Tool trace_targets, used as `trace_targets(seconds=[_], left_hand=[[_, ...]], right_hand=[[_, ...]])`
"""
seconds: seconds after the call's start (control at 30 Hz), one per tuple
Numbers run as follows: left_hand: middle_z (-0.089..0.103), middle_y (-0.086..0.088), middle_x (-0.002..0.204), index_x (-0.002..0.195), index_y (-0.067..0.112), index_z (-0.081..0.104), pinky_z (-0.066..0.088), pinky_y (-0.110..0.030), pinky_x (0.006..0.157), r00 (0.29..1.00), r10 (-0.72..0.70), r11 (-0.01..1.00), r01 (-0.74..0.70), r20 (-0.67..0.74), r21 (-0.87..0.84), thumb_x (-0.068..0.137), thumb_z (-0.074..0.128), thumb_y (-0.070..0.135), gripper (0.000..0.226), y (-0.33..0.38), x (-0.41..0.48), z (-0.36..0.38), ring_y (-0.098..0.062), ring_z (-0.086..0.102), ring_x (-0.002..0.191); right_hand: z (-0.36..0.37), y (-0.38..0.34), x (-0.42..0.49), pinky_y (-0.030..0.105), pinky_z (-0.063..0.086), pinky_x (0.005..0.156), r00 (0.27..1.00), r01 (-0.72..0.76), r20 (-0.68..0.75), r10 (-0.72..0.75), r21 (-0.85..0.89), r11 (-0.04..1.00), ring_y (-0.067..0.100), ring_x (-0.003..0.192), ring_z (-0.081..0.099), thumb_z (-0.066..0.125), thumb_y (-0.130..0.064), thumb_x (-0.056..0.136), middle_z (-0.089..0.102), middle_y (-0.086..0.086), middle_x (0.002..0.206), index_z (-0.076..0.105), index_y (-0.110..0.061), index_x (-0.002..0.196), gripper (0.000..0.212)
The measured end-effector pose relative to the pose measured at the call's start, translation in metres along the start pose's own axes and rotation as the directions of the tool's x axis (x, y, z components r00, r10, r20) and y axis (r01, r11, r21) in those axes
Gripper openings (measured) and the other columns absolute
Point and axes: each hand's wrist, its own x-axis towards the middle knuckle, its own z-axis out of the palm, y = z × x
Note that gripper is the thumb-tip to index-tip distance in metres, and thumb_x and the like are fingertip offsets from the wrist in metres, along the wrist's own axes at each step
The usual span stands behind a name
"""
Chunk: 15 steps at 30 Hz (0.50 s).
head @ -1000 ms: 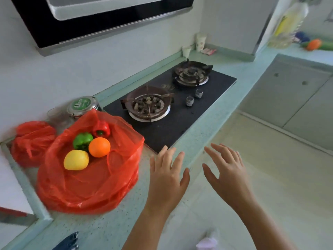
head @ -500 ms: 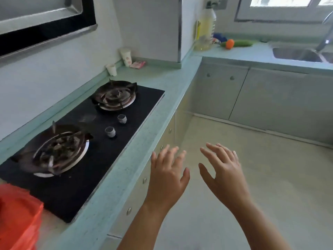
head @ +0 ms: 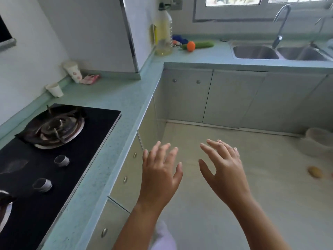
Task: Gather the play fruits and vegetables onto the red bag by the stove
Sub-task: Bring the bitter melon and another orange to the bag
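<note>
Lower centre of frame: left hand (head: 160, 175), palm down, fingers spread, holding nothing, raised over the floor just beside the cabinet fronts.
Just right of it: right hand (head: 223, 170), fingers spread and slightly curled, likewise holding nothing; the two hands apart, not touching.
Lower left: black stove (head: 93, 134) set into a pale green counter (head: 126, 98), one burner (head: 55, 129) in full view, two knobs (head: 61, 160) in front of it.
Right edge, mid-height: small brownish oval thing (head: 314, 171) lying on the floor, blurred, kind not clear; pale plastic tub (head: 319, 144) above it, by the cabinets.
Left, mid-height, against the wall: two paper cups (head: 73, 71), one tipped; small pink packet (head: 90, 79) beside the taller cup.
Upper centre, on the far counter: tall bottle of yellowish liquid (head: 163, 33) in the corner. Just right of the bottle: orange play fruit (head: 191, 46), touching or overlapping a long green cucumber (head: 203, 44) lying flat behind it; blue and red items behind these, too blurred to tell.
Upper right: double steel sink (head: 255, 52) with curved tap (head: 281, 22); window (head: 234, 1) above.
Red bag out of frame.
</note>
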Motion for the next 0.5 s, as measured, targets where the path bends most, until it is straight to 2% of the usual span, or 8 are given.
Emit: trace_targets(seconds=[0.17, 0.33, 0.5], left_hand=[[0.063, -0.01, 0.113, 0.109, 0.012, 0.064, 0.036, -0.055, 0.096, 0.999, 0.036, 0.999, -0.036, 0.006, -0.025, 0.082, 0.045, 0.033, 0.038, -0.018, 0.065, 0.043, -0.032, 0.053, 0.113], [0.063, -0.012, 0.113, 0.108, 0.01, 0.064, 0.041, -0.058, 0.092, 1.0, 0.023, 0.997, -0.023, 0.0, -0.071, 0.082, 0.045, 0.032, 0.039, -0.057, 0.159, 0.083, -0.033, 0.053, 0.113], [0.063, -0.012, 0.114, 0.11, 0.009, 0.064, 0.041, -0.057, 0.092, 0.998, 0.027, 0.994, -0.032, -0.054, -0.1, 0.082, 0.046, 0.031, 0.04, -0.099, 0.25, 0.105, -0.032, 0.05, 0.114]], right_hand=[[0.028, 0.025, 0.06, 0.058, 0.035, 0.094, 0.999, -0.037, -0.005, 0.037, -0.053, 0.998, 0.033, 0.112, 0.054, 0.044, -0.037, 0.081, 0.063, 0.009, 0.116, 0.063, -0.015, 0.111, 0.042], [0.063, 0.051, 0.155, 0.058, 0.035, 0.093, 0.999, -0.05, 0.008, 0.051, -0.109, 0.993, 0.034, 0.11, 0.055, 0.045, -0.037, 0.08, 0.063, 0.009, 0.115, 0.063, -0.014, 0.111, 0.042], [0.097, 0.053, 0.254, 0.056, 0.038, 0.095, 0.999, -0.028, -0.026, 0.026, -0.093, 0.995, 0.032, 0.112, 0.053, 0.045, -0.036, 0.082, 0.062, 0.008, 0.117, 0.062, -0.014, 0.112, 0.041]])
